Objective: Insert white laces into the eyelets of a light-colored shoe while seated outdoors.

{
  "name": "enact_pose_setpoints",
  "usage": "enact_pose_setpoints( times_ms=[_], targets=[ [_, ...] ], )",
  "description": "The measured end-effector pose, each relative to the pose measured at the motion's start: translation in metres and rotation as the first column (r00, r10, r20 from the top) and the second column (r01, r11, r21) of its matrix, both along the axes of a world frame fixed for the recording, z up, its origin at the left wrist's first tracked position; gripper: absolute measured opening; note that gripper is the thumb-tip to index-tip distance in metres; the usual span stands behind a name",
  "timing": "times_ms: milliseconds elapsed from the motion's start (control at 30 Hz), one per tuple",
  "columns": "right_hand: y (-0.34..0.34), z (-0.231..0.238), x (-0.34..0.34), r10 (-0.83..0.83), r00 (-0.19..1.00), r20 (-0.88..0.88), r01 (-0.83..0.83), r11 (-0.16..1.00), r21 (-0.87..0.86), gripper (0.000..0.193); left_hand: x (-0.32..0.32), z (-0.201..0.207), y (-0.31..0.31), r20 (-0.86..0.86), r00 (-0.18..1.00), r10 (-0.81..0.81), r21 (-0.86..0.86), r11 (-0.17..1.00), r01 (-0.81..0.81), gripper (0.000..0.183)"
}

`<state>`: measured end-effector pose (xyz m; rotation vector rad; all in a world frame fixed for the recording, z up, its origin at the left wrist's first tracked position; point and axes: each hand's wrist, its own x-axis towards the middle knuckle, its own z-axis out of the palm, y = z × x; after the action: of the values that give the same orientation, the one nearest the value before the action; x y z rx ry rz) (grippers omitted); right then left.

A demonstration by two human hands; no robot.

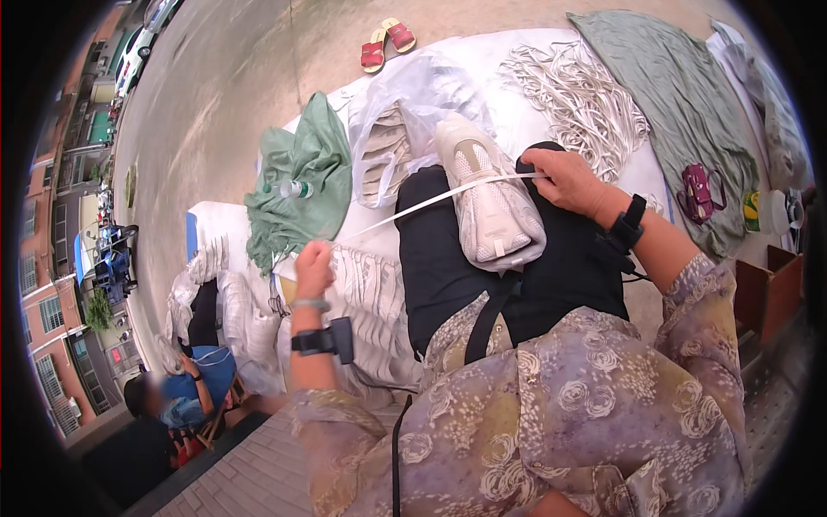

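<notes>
A white and beige sneaker (pixel 496 220) lies across my black-trousered lap with its toe pointing away from me. Over it, a flat white shoelace (pixel 428 203) is stretched in a slanting line. My right hand (pixel 564 179) pinches one end beside the shoe, at the far part of my right thigh. Off to the left, my left hand (pixel 314 269) is closed round the other end, slightly blurred, above rows of white shoes. Whether the lace passes through any eyelet cannot be made out.
Loose white laces (pixel 581 103) are heaped at the far right of the white sheet. A clear plastic bag (pixel 422 95) holds more shoes. A green cloth (pixel 301 164) carries a bottle (pixel 295 189). Red slippers (pixel 373 53) lie beyond. Another person (pixel 181 401) sits at the lower left.
</notes>
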<state>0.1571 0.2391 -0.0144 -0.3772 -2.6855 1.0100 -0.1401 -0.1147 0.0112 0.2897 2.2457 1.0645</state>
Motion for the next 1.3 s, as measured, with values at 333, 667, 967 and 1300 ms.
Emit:
enact_pose_setpoints(
  times_ms=[333, 667, 967, 1300],
  targets=[
    [0.001, -0.009, 0.013, -0.096, 0.983, -0.155, 0.097, 0.995, 0.0, 0.016, 0.06, -0.014, 0.073, -0.742, 0.44, -0.506, -0.2, 0.793, 0.575, 0.019],
    [0.014, 0.003, 0.024, -0.019, 0.997, -0.074, 0.023, 0.998, 0.062, 0.01, 0.084, -0.009, 0.144, -0.846, 0.011, -0.533, -0.388, 0.63, 0.673, 0.006],
    [0.077, 0.033, 0.086, -0.058, 0.998, 0.008, 0.053, 0.955, 0.292, 0.011, -0.123, 0.063, -0.032, -0.559, 0.202, -0.804, -0.829, 0.53, -0.18, 0.012],
    [0.093, 0.12, 0.109, -0.045, 0.997, 0.063, 0.006, 0.854, 0.521, 0.005, -0.145, 0.158, -0.046, -0.774, 0.07, -0.63, -0.625, 0.74, -0.249, 0.014]
  ],
)
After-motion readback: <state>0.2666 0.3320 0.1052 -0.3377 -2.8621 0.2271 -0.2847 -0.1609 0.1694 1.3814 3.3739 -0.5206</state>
